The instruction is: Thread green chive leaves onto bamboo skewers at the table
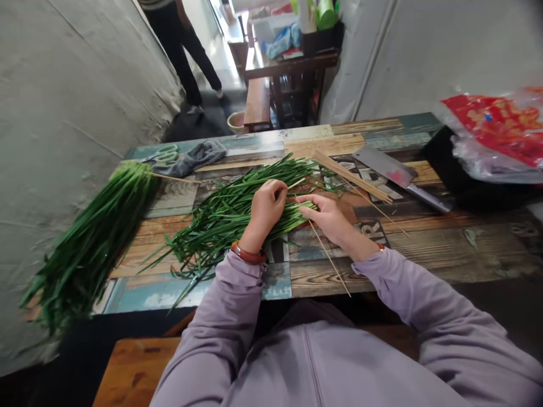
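A loose heap of green chives [229, 212] lies in the middle of the patterned table [445, 249]. My left hand [266, 206] is closed round a small bunch of those chives and a thin bamboo skewer [328, 257]. My right hand [326, 217] pinches the cut ends of the same bunch, with the skewer running under its fingers toward me. A bundle of more skewers [352, 176] lies just beyond my hands.
A second big bundle of chives [93, 243] hangs over the table's left edge by the wall. A cleaver [399, 176], a grey cloth [193, 158], scissors [163, 154] and a red plastic bag [500, 133] lie around. A person's legs [186, 45] stand in the passage beyond.
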The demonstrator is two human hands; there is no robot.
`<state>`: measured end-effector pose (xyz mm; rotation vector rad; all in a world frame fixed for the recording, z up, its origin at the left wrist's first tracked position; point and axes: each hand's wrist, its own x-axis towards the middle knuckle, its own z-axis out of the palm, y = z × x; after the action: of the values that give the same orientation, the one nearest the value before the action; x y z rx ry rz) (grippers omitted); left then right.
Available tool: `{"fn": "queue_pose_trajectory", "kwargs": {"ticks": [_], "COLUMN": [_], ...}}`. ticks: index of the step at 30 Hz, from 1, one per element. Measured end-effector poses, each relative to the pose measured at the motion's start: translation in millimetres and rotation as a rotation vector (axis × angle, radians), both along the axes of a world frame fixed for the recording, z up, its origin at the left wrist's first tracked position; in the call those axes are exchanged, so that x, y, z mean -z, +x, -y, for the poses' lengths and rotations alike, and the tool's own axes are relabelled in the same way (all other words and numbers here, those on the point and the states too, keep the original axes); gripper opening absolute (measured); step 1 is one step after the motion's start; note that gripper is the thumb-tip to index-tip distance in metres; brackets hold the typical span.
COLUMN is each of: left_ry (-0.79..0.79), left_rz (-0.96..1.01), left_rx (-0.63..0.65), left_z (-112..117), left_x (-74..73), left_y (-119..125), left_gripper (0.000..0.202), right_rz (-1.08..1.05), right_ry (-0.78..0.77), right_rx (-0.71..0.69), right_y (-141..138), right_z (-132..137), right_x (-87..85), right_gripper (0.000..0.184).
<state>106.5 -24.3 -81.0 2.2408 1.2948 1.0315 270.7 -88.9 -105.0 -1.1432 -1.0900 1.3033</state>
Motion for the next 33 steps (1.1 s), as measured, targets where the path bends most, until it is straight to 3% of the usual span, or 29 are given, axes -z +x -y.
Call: {"fn": "queue_pose_trajectory", "kwargs": {"ticks": [5,8,14,20,33], "left_ry": [0.019,-0.002,-0.033,-0.104,-0.151], "left_rz": [-0.085,-0.1,-0.024,0.047,0.151], "left_rx": [-0.051,-0.041,0.049,0.109,0.068], "left_z": [5.5,6.7,7.2,10.1,12.6], "left_x": [-4.2,-3.3,-4.6,-10.0,-5.2], "left_y": [1.6,2.5,2.4,2.3,0.8], "left_gripper": [0.013,0.014,0.024,0.018,0.016], "right_rz": [0.083,0.065,0.133,0.216,0.299], "right_ry": [-0.013,-0.007,-0.019,0.05,0.161], "right_rx": [-0.024,0.045,0.104,0.152,0.142], "right_y": [-3.9,-8.1,-14.8,-13.9,-10.4], "right_z": [6.8,7.5,3.3,0.7,-0.6], "right_x": [-6.0,-7.9,-10.4,-14.6,-15.8], "right_gripper": [0.042,0.041,0.043,0.038,0.038]}}
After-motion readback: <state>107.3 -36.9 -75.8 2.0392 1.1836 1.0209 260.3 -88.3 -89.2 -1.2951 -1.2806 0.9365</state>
